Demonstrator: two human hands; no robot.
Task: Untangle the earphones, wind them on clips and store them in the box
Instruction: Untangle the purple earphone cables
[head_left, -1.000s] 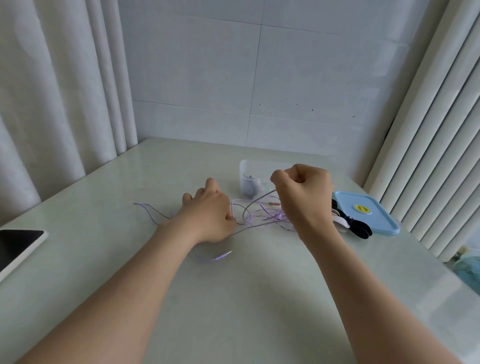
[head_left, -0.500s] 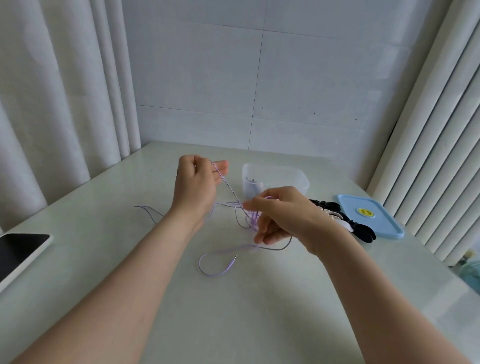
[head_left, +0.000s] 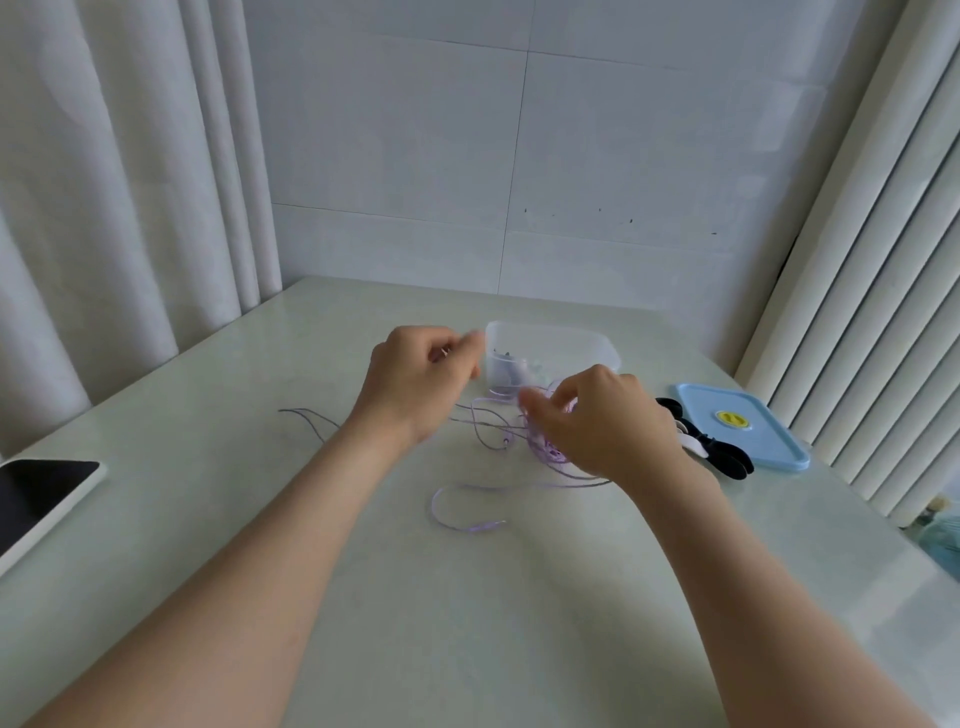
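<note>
We see a tablet (head_left: 36, 493) at the table's (head_left: 415, 597) left edge, curtains (head_left: 104, 182) left, a tiled wall (head_left: 519, 156) behind, and blinds (head_left: 872, 312) right.

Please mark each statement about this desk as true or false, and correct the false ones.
1. The lid is closed on the box. False: the blue lid lies on the table, to the right of the open box.
2. A purple cable lies in loops on the table. True.
3. The clips lie right beside the lid. True.
4. The phone is at the right edge of the table. False: it lies at the left edge.
5. The right hand holds a clip. False: its fingers are at the tangled cable, and the clips lie untouched.
</note>
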